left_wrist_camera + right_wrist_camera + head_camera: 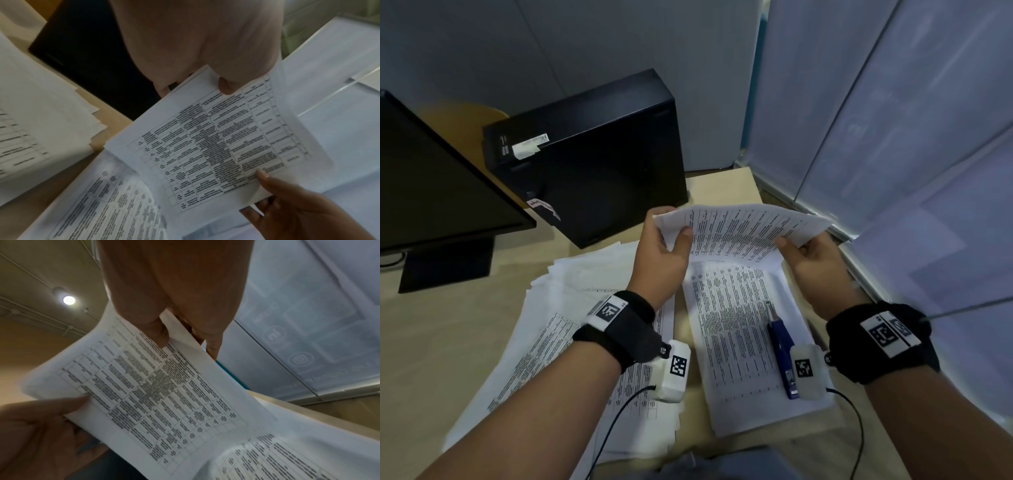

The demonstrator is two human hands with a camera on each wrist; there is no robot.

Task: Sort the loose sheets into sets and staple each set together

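We see the left hand [661, 260] and right hand [813, 270] each pinching an end of a few printed sheets [743, 228], thumbs on top, lifted above the stack [739, 342] on the desk [448, 342], where a blue stapler [782, 349] lies.

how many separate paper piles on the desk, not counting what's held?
2: a messy stack under the left forearm, and a neater pile on the right with the blue stapler on it.

Matt paper sheets [739, 229], pale wood-look desk [431, 342]
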